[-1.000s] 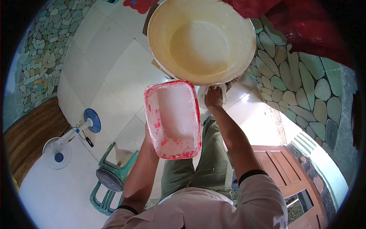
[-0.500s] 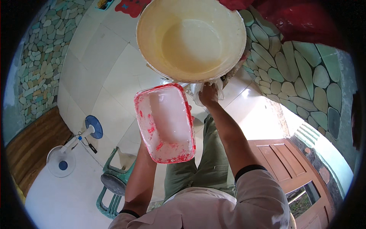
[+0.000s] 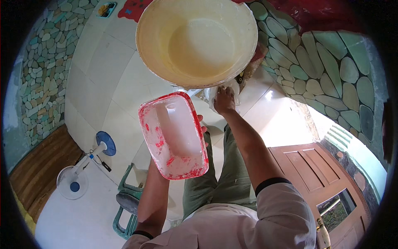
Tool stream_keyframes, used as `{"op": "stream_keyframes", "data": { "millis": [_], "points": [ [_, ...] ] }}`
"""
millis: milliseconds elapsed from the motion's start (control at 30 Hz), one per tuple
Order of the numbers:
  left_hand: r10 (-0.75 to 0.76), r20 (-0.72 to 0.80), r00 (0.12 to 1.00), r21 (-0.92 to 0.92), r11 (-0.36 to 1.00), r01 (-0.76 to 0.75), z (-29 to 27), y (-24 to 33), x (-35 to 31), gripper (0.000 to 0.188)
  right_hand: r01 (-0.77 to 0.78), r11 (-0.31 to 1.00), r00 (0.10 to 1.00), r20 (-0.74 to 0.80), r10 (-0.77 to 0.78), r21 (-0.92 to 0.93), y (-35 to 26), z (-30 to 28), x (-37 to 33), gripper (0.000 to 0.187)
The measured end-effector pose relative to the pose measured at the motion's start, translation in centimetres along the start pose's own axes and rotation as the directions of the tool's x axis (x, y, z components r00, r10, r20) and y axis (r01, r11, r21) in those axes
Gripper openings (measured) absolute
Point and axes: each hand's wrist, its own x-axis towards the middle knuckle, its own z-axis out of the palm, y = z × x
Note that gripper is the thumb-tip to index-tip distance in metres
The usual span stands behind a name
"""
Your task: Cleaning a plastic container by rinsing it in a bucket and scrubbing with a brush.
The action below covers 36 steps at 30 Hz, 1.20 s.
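Note:
My left hand (image 3: 202, 126) grips a red rectangular tub (image 3: 172, 139) from beneath, and its fingertips curl round the tub's right side. White residue coats the tub's inside, with red patches showing through. To the right of the tub, my right hand (image 3: 225, 100) has its fingers bent over a crumpled, whitish plastic bag (image 3: 234, 89). Part of that bag is hidden by the hand. Just beyond both hands stands a large round cream-coloured bucket (image 3: 153, 54), its inner wall stained yellowish and pale material at its bottom.
A dark tool handle (image 3: 239, 78) shows beside the bucket. At left stand a white-and-blue fan (image 3: 105, 143) and a green plastic chair (image 3: 124, 220). A brown door (image 3: 304, 170) is at lower right. Stone cladding (image 3: 315, 87) covers the right wall, with red fabric (image 3: 323, 16) above.
The tub has shifted slightly left and tilted a little. The bucket sits further left and higher in the picture as the view moves. My right hand stays on the plastic bag.

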Motion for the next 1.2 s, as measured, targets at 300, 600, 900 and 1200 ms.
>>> {"op": "stream_keyframes", "data": {
  "millis": [300, 600, 900, 1200],
  "points": [
    [-0.049, -0.03, 0.998, -0.02, 0.999, 0.048, -0.2, -0.2, -0.1, 0.061, 0.051, 0.993, 0.993, -0.104, -0.062, -0.105, 1.9, 1.3, -0.4, 0.06],
    [-0.01, -0.012, 1.0, -0.065, 0.998, 0.009, 0.0, 0.0, -0.9, 0.059, 0.042, 0.999, 0.934, 0.356, -0.046, 0.021, 0.5, -1.6, 0.2, 0.063],
    [0.015, 0.071, 0.997, -0.178, 0.984, -0.002, -1.3, -0.9, -0.7, 0.068, 0.078, 0.997, 0.978, 0.196, -0.076, 0.0, 0.9, -0.8, -0.4, 0.071],
    [-0.003, 0.017, 1.0, -0.049, 0.999, 0.004, 0.3, -1.3, -0.6, 0.069, 0.144, 0.986, 0.981, 0.147, -0.13, -0.088, 2.8, 1.4, 0.1, 0.064]
  ]
}}
